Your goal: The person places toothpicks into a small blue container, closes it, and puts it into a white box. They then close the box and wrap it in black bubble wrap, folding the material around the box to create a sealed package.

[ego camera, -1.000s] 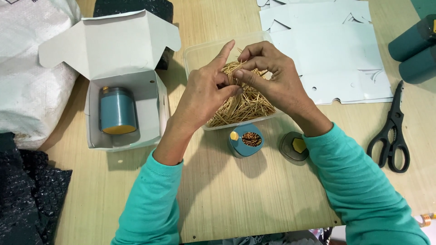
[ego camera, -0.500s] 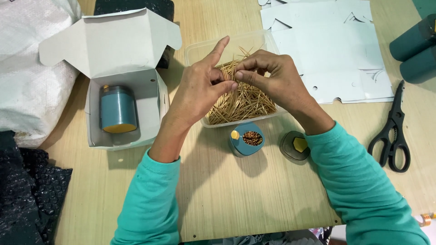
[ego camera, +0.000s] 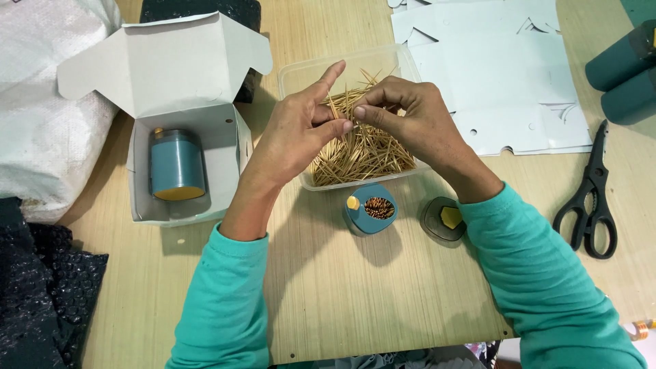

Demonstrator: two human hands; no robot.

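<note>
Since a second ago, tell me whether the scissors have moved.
No. The scissors lie in the same spot on the table, right of the flat white card sheets.

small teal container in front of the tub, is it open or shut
Open. The teal container stands upright with toothpick ends showing in its mouth, and its lid lies apart on the table to its right.
</note>
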